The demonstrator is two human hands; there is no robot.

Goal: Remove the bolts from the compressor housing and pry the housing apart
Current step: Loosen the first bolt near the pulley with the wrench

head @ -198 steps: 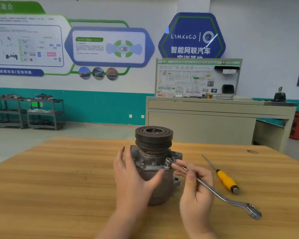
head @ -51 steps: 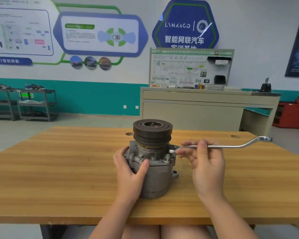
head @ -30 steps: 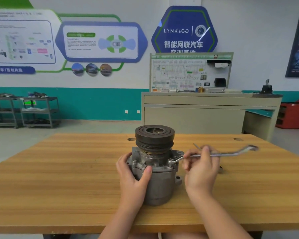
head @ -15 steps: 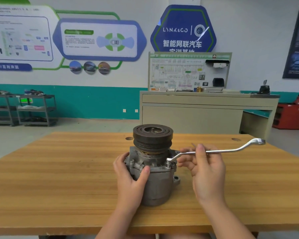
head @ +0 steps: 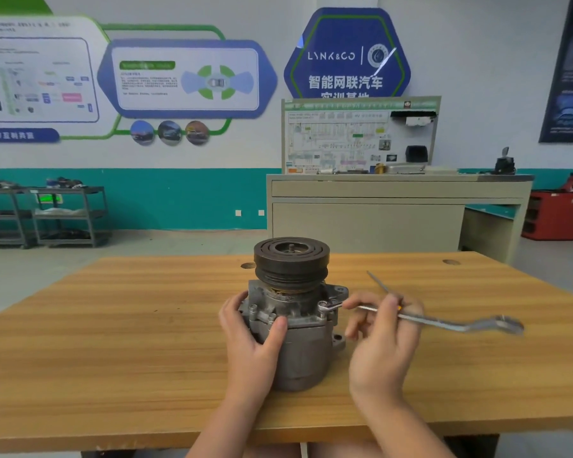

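Observation:
A grey compressor housing (head: pixel 298 338) stands upright on the wooden table (head: pixel 113 342), a dark pulley (head: pixel 291 259) on top. Bolts (head: pixel 252 307) ring its upper flange. My left hand (head: pixel 250 342) grips the housing's left side, thumb across the front. My right hand (head: pixel 382 338) pinches the shank of a silver ring wrench (head: pixel 450 323). The wrench's near end sits on the bolt (head: pixel 323 305) at the flange's right. Its free end points right and slightly toward me.
A screwdriver (head: pixel 379 284) lies on the table behind my right hand, its orange handle mostly hidden. Two round holes (head: pixel 450 261) mark the table's far edge. A beige cabinet (head: pixel 394 213) stands beyond, shelving carts (head: pixel 43 213) at far left.
The wrench's free end has swung from pointing up and right to lower and toward me, still seated on the right bolt. My left hand keeps its grip on the housing.

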